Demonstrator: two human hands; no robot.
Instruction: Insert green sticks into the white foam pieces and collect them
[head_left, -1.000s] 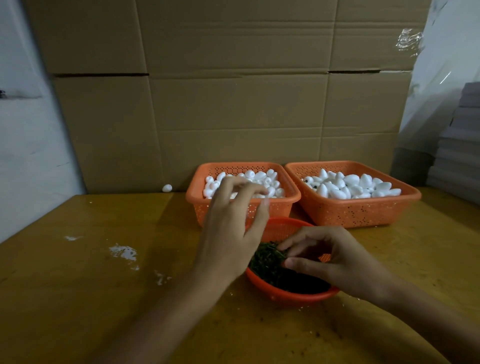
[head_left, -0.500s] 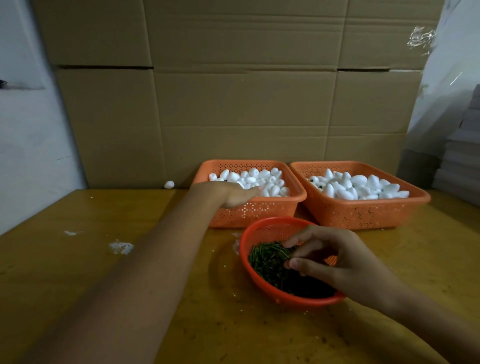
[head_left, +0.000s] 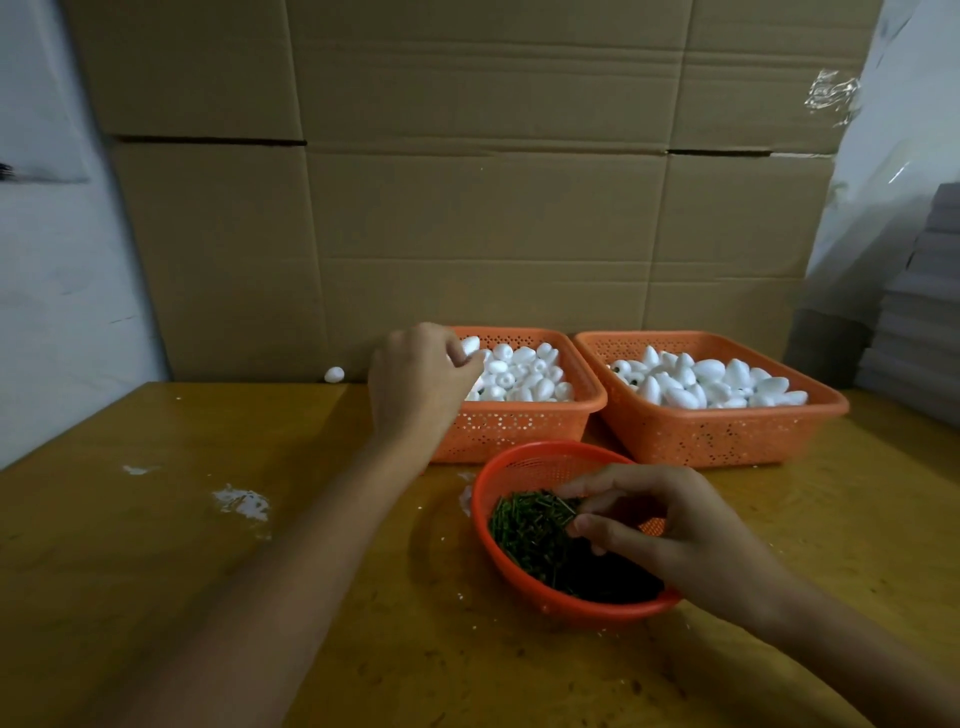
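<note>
My right hand (head_left: 670, 525) curls its fingers over the green sticks (head_left: 524, 530) in the round basket (head_left: 519, 460). My left hand (head_left: 421, 374) curls on foam pieces (head_left: 524, 371) just behind it. I cannot tell if either pinches one. Foam looks light and squashy, so I should hold its sides softly.

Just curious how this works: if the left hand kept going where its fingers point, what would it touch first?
Probably the white foam pieces heaped in the left orange basket: the left hand hangs over its left edge, curled toward them. Depth is unclear from one view.
</note>
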